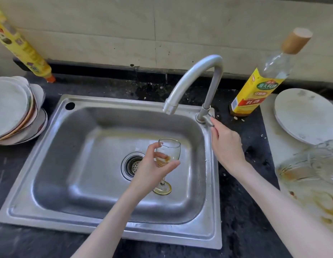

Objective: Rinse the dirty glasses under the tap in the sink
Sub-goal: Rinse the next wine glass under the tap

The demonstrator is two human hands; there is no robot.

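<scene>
My left hand grips a stemmed wine glass by its bowl, holding it upright over the steel sink near the drain. Brown residue smears the glass bowl and its foot. The curved tap arches above, its spout just left of and above the glass; no water is running. My right hand reaches to the tap's lever at the base, its fingertips pinching it.
More dirty glassware lies on a stained white board at the right, beside a white plate. A cooking wine bottle stands behind the tap. Stacked plates sit left of the sink, with a yellow bottle behind them.
</scene>
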